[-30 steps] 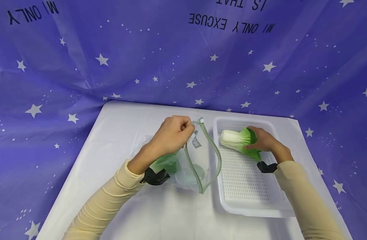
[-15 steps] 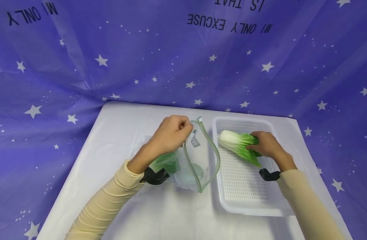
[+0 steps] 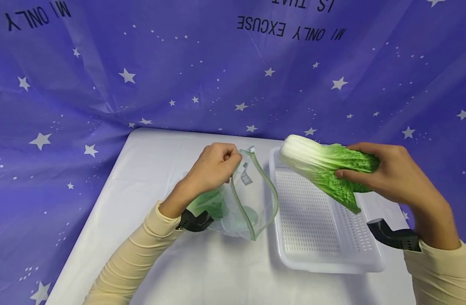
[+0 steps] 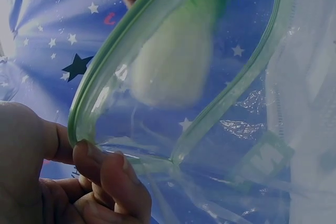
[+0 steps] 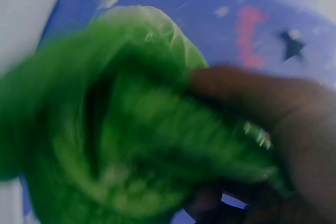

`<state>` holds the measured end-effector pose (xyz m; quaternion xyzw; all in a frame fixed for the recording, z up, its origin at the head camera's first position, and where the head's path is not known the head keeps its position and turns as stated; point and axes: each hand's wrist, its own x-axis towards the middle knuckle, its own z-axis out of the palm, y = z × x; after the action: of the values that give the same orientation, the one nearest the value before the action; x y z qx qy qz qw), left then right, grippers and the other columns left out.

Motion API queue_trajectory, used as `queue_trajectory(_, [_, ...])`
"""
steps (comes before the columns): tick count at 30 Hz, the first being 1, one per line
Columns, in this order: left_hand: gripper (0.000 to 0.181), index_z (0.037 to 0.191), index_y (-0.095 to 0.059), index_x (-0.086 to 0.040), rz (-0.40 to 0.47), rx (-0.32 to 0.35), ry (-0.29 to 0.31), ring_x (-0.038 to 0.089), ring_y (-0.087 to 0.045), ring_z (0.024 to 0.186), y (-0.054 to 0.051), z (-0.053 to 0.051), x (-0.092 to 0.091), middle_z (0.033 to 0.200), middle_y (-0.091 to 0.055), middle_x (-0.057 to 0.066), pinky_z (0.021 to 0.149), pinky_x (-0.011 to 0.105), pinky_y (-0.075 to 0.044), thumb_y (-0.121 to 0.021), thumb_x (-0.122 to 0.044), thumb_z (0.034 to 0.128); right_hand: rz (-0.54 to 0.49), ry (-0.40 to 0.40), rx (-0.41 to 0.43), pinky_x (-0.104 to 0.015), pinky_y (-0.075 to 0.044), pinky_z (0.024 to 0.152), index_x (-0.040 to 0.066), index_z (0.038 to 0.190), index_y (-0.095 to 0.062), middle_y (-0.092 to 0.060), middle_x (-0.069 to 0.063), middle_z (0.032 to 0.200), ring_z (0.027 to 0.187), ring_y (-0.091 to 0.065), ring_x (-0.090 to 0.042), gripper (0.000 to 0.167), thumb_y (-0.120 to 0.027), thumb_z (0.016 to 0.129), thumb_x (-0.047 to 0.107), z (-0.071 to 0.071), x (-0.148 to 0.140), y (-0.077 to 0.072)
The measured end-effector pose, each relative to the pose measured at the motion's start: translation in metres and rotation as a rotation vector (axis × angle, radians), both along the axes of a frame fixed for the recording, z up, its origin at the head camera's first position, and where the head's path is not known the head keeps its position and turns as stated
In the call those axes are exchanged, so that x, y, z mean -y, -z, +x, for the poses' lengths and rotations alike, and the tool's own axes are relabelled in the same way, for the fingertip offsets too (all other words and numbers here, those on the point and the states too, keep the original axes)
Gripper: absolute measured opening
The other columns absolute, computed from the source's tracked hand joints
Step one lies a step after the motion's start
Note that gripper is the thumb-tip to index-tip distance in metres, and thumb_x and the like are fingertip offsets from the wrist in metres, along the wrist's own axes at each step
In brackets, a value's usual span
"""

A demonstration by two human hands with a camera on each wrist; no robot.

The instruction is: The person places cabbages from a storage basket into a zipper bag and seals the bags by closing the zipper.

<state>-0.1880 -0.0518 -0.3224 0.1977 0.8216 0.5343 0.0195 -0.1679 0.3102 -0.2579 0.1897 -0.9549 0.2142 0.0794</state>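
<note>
Pinching clear zip bag [image 3: 233, 201] near far end of mouth with left hand [image 3: 214, 167], grip narrow, with thumb and fingers closed on the plastic edge. Probably held up by that corner to stop soft plastic from flopping shut; can see green rim [image 3: 275, 190] bowed wide, facing right. Holding cabbage [image 3: 320, 163] by leafy end in right hand [image 3: 393, 173], with thumb on near side and fingers round far side. Likely gripped there to leave thick white base free, pointing left, bag side. Held over far part of white basket [image 3: 305, 220] in head view, well off its floor and apart from bag; visible through bag mouth in left wrist view, but not inside. Blurred in right wrist view, so can't tell exact finger spots on leaves. Can also see leafy green thing [image 3: 212, 205] inside bag, beside left wrist; partly hidden, can't tell full shape. Perhaps steadying bag on white table [image 3: 225, 271] by its weight. Note basket just right of bag, likely set there for short reach. Note black wrist camera [image 3: 196, 221] on each arm.
</note>
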Motion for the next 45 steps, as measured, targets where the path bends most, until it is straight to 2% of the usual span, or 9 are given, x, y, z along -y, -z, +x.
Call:
queue_trajectory(6, [0.027, 0.064, -0.049, -0.011, 0.001, -0.010, -0.018, 0.019, -0.060, 0.048, -0.002, -0.001, 0.002, 0.050, -0.046, 0.003, 0.043, 0.033, -0.040, -0.046, -0.013, 0.0905, -0.049, -0.160, 0.150, -0.019, -0.044, 0.060, 0.026, 0.107, -0.070, -0.067, 0.008, 0.086, 0.063, -0.057, -0.011, 0.039, -0.088, 0.074, 0.018, 0.021, 0.022, -0.031])
queue_trajectory(11, [0.028, 0.063, -0.047, -0.011, 0.005, -0.007, -0.013, 0.020, -0.060, 0.048, -0.003, 0.000, 0.002, 0.050, -0.044, 0.003, 0.043, 0.033, -0.040, -0.046, -0.013, 0.0910, 0.061, -0.404, 0.239, -0.023, -0.048, 0.062, 0.023, 0.114, -0.067, -0.064, 0.015, 0.087, 0.063, -0.057, -0.004, 0.036, -0.081, 0.082, 0.030, 0.018, 0.053, -0.033])
queue_trajectory(14, [0.029, 0.062, -0.045, -0.011, 0.007, -0.008, 0.000, 0.020, -0.060, 0.049, -0.004, 0.001, 0.002, 0.050, -0.041, 0.002, 0.043, 0.032, -0.039, -0.046, -0.013, 0.0913, 0.146, -0.440, 0.229, -0.026, -0.048, 0.064, 0.019, 0.114, -0.068, -0.063, 0.016, 0.088, 0.067, -0.055, -0.002, 0.041, -0.081, 0.081, 0.039, 0.012, 0.078, -0.029])
queue_trajectory(23, [0.030, 0.061, -0.041, -0.012, -0.001, -0.070, -0.013, 0.013, -0.028, 0.049, -0.005, 0.002, 0.006, 0.055, -0.031, -0.002, 0.050, 0.028, -0.026, -0.047, -0.011, 0.0912, 0.189, -0.362, 0.315, -0.035, -0.045, 0.070, 0.016, 0.121, -0.060, -0.062, 0.007, 0.082, 0.068, -0.050, -0.012, 0.049, -0.082, 0.080, 0.032, -0.001, 0.142, -0.006])
queue_trajectory(30, [0.029, 0.063, -0.040, -0.011, 0.047, -0.061, 0.016, 0.013, -0.026, 0.049, -0.007, 0.005, 0.012, 0.055, -0.030, -0.001, 0.047, 0.027, -0.022, -0.045, -0.009, 0.0910, 0.256, -0.288, 0.333, -0.040, -0.045, 0.074, 0.011, 0.117, -0.061, -0.065, 0.002, 0.092, 0.072, -0.052, -0.015, 0.043, -0.080, 0.082, 0.026, 0.000, 0.149, 0.001])
queue_trajectory(35, [0.029, 0.064, -0.042, -0.011, 0.062, -0.082, 0.049, 0.013, -0.028, 0.047, -0.009, 0.009, 0.007, 0.055, -0.032, -0.001, 0.047, 0.027, -0.023, -0.045, -0.011, 0.0929, 0.079, -0.302, 0.306, -0.039, -0.050, 0.076, 0.012, 0.119, -0.059, -0.068, -0.005, 0.099, 0.083, -0.062, -0.019, 0.041, -0.079, 0.083, 0.015, 0.005, 0.160, 0.014])
queue_trajectory(40, [0.031, 0.066, -0.044, -0.011, 0.078, -0.070, 0.040, 0.016, -0.035, 0.043, -0.009, 0.012, 0.008, 0.053, -0.034, 0.001, 0.043, 0.027, -0.026, -0.043, -0.013, 0.0966, -0.139, -0.466, 0.420, -0.028, -0.054, 0.081, 0.005, 0.133, -0.051, -0.058, -0.012, 0.129, 0.106, -0.065, -0.028, 0.048, -0.065, 0.088, -0.006, 0.008, 0.157, 0.033])
queue_trajectory(42, [0.031, 0.066, -0.045, -0.011, 0.086, -0.059, 0.024, 0.019, -0.041, 0.043, -0.009, 0.012, 0.010, 0.052, -0.034, 0.002, 0.042, 0.028, -0.031, -0.043, -0.013, 0.0974, -0.147, -0.472, 0.360, -0.026, -0.055, 0.078, 0.002, 0.131, -0.054, -0.058, -0.012, 0.129, 0.105, -0.066, -0.028, 0.043, -0.064, 0.089, -0.004, 0.009, 0.152, 0.038])
queue_trajectory(45, [0.032, 0.066, -0.045, -0.010, 0.100, -0.052, -0.007, 0.023, -0.047, 0.044, -0.010, 0.012, 0.014, 0.051, -0.033, 0.002, 0.043, 0.031, -0.037, -0.043, -0.013, 0.0978, -0.066, -0.314, 0.144, -0.030, -0.055, 0.065, 0.007, 0.121, -0.062, -0.067, -0.007, 0.104, 0.083, -0.068, -0.019, 0.034, -0.071, 0.090, 0.013, 0.007, 0.143, 0.044])
